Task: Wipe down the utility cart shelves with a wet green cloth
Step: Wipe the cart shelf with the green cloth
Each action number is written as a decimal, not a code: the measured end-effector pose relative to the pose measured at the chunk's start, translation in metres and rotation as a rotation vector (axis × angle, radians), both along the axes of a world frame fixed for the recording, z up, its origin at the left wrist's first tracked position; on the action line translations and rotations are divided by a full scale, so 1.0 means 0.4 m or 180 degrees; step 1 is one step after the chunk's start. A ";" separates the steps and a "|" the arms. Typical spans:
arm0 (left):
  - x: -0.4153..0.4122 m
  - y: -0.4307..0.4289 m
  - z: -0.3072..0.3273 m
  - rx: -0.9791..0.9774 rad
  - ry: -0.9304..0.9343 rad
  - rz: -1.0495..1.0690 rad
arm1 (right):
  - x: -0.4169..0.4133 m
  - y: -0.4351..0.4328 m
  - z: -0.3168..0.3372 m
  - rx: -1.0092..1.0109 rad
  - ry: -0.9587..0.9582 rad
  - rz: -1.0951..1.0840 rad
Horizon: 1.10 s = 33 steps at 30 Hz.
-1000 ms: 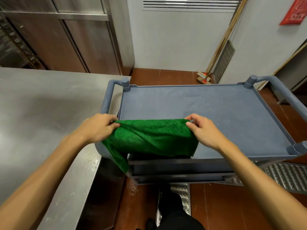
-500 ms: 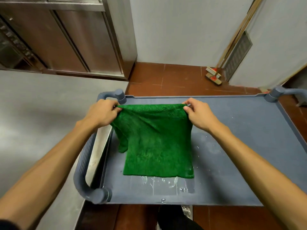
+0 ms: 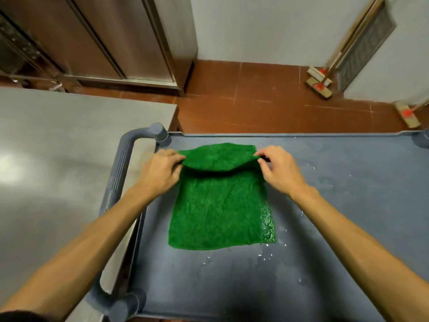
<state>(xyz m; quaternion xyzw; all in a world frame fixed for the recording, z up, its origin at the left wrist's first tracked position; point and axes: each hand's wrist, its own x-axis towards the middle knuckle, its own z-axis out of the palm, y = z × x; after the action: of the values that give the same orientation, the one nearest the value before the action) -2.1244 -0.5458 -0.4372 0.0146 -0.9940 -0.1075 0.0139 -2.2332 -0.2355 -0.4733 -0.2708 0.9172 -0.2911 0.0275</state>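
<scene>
Red floor tiles (image 3: 255,101) and a white wall are behind the grey utility cart, and a steel surface (image 3: 58,159) stands just beside the cart's handle (image 3: 120,173) on the left. One second ago the green cloth (image 3: 220,210) was held up in the air over the near end of the cart. Half a second ago it hung from both hands, and only its lower edge touched the shelf. Now most of it lies flat on the top shelf (image 3: 336,205), and only the far edge is lifted and curls over.

The left hand (image 3: 160,173) pinches the far left corner between thumb and fingers, and the right hand (image 3: 281,170) pinches the far right corner in the same way. I judge that the spreading is almost done and the wiping of this shelf has not yet begun.

The cloth lies in the left part of the shelf, near the left rim. To the right the shelf is wide and bare, so there is much room for strokes to that side. Water drops (image 3: 262,254) lie near its front edge. A raised rim runs along the far side. The lower shelves are hidden.
</scene>
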 end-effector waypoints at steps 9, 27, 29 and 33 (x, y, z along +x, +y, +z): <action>0.171 0.075 -0.206 -0.0237 -0.0811 -0.0274 | 0.108 0.036 -0.147 0.0923 -0.0255 0.0880; 0.222 0.166 -0.203 0.0113 -0.0856 0.0415 | 0.247 0.007 -0.154 0.1270 -0.0124 0.0391; 0.238 0.174 -0.205 0.0127 -0.0831 0.0400 | 0.272 0.010 -0.148 0.1254 -0.0127 0.0319; 0.278 0.178 -0.200 0.0158 -0.0841 0.0373 | 0.336 0.014 -0.131 0.1213 -0.0136 0.0165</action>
<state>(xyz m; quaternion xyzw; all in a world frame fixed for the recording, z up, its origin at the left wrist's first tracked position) -2.0131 -0.4744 -0.5171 0.0870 -0.9817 -0.1281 -0.1112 -2.0987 -0.2300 -0.5257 -0.2779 0.9476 -0.1171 0.1052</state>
